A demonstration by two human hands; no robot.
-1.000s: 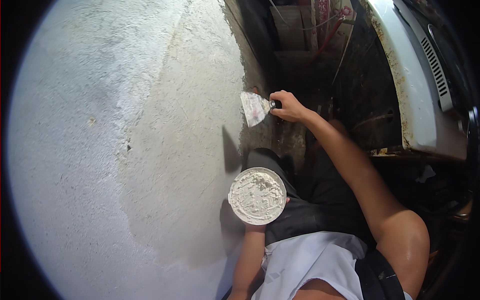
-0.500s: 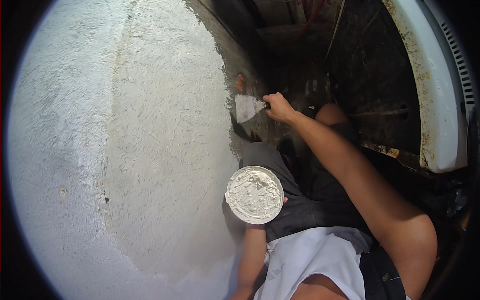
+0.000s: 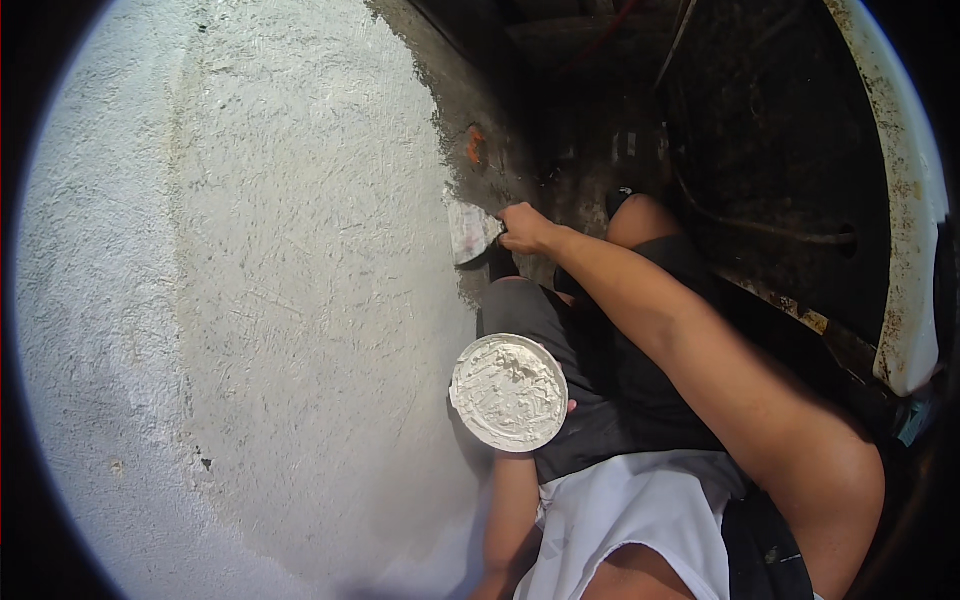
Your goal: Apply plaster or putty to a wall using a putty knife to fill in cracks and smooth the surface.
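Note:
My right hand point(image 3: 525, 228) is closed round the handle of a wide putty knife point(image 3: 472, 232), its blade smeared with white filler. The blade lies against the lower edge of the coated wall point(image 3: 300, 250), where the pale, rough coat ends in a ragged border. In front of my lap, my left hand point(image 3: 571, 406) supports a round white tub point(image 3: 509, 393) from below; only a fingertip shows past the rim, and the rest is hidden. Thick, off-white filler with scraped ridges covers the tub's inside.
Along the wall's foot runs a dark, bare strip point(image 3: 440, 75) with an orange spot point(image 3: 474, 145). To the right stands a rusty-edged white appliance point(image 3: 905, 200) with a dark, open-looking side. My bent knees point(image 3: 645, 220) are close to the right forearm.
My right hand has brought the putty knife left and slightly down, onto the edge of the coat. The tub stays almost where it was. The view has shifted a little.

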